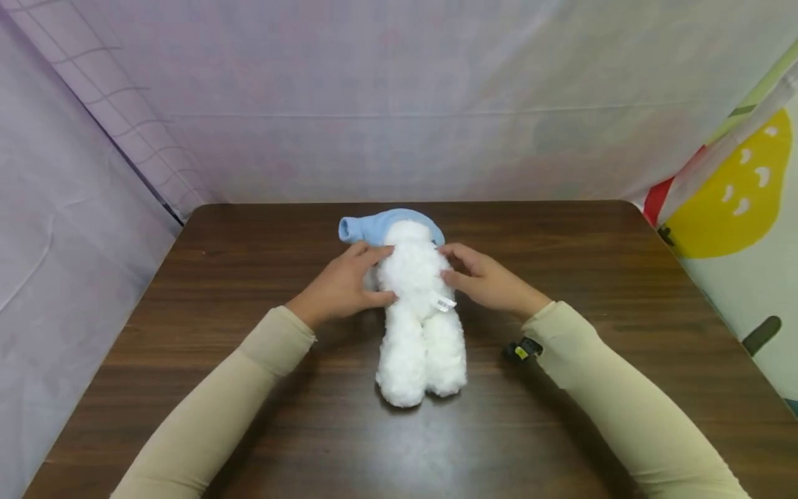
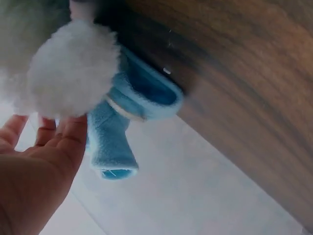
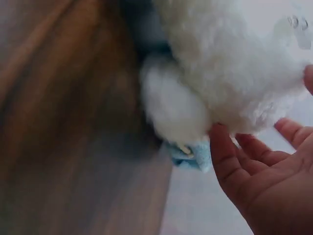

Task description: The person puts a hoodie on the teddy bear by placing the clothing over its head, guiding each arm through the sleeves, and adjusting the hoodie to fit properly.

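A white fluffy plush toy [image 1: 416, 277] lies on the brown table with its two legs [image 1: 402, 367] towards me and a small white tag [image 1: 445, 303] on its body. Pale blue fleece clothing [image 1: 380, 225] spreads out at its far end, one tube-like sleeve pointing left. My left hand [image 1: 343, 283] touches the toy's left side with fingertips and thumb spread apart. On the other side, the fingertips of my right hand [image 1: 492, 276] rest against the fur. In the left wrist view, a round white limb [image 2: 73, 68] sits beside the blue clothing [image 2: 112, 137].
The dark wooden table [image 1: 249, 235] reaches back to a pale cloth curtain [image 1: 386, 104]. A small black object with a yellow mark [image 1: 522, 350] is at my right wrist. At the right, a yellow patterned shape [image 1: 742, 194] shows on a light panel.
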Tool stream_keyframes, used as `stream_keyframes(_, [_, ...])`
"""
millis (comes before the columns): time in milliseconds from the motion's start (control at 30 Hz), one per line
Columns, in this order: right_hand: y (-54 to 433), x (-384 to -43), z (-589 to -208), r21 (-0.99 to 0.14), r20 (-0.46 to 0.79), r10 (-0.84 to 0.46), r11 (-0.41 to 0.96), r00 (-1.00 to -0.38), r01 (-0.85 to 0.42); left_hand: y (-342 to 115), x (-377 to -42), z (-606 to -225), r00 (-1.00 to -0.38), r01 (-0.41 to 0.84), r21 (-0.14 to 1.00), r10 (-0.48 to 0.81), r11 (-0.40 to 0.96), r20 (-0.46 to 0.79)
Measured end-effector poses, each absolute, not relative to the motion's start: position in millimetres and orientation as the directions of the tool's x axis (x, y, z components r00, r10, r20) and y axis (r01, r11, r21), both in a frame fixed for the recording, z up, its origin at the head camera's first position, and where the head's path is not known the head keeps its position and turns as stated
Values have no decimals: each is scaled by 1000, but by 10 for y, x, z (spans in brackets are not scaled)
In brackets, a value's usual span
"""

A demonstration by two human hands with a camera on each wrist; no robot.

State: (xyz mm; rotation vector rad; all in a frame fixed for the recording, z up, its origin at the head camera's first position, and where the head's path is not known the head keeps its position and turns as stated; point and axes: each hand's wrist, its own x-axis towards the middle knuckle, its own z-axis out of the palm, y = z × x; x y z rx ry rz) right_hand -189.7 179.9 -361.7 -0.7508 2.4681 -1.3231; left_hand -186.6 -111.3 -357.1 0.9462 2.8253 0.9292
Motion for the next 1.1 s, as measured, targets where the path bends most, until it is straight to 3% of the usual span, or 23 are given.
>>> stream_keyframes(167, [1798, -1843, -3502, -791, 161, -516, 443, -841, -423, -1061, -1881, -3627, -821, 522, 569, 556, 636, 132])
stream_keyframes(267, [1781, -1844, -3520, -733, 203, -484, 501, -851, -460, -1013, -1891, -3688, -805, 543, 551, 579, 633, 127])
stream_keyframes(533, [1747, -1866, -3620, -484, 141, -522, 705, -841, -518, -974, -1921, -3635, -701, 639, 500, 710, 585, 65])
stream_keyframes(667, [1727, -1873, -3604, -396, 122, -504, 765, -855, -508, -899, -1906, -3629, -735, 647, 431, 664, 628, 135])
stream_keyframes(833, [1677, -1899, -3608, -395, 46, -484, 795, -874, -461, -782, -1883, -3669, -777, 628, 288, 604, 723, 178])
stream_keyframes(1100, [1652, -2049, -3561, -428, -38, -486, 797, -873, -425, -749, -1990, -3572, -830, 517, 396, 557, 759, 16])
